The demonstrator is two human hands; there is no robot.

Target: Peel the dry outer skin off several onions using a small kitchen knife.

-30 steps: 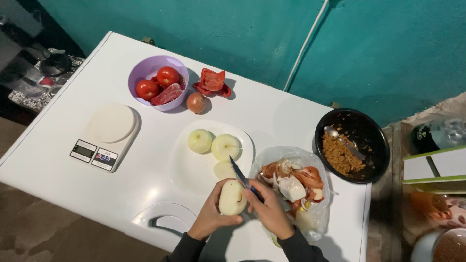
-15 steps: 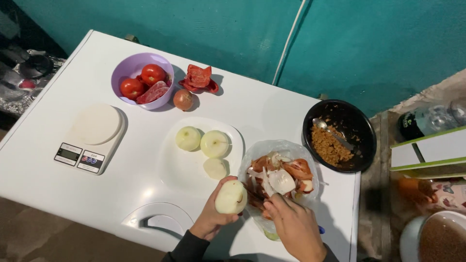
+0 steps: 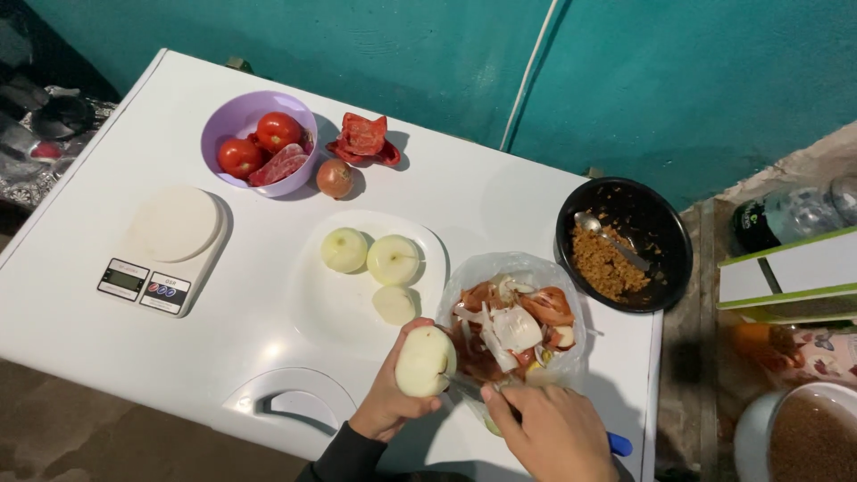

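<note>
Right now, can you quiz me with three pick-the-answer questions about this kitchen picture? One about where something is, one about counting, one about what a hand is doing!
1. Where is the kitchen scale?
A. Left of the white plate
B. Inside the black pan
C. On the floor

2. How many peeled onions lie on the plate?
A. One
B. Three
C. Six

3. What is the left hand doing?
A. Resting flat
B. Holding a peeled onion
C. Lifting the purple bowl

Answers: 1 A, the scale sits on the white top left of the plate. 2 B, three pale onions lie together. 3 B, its fingers wrap the onion beside the bag of peels.
</note>
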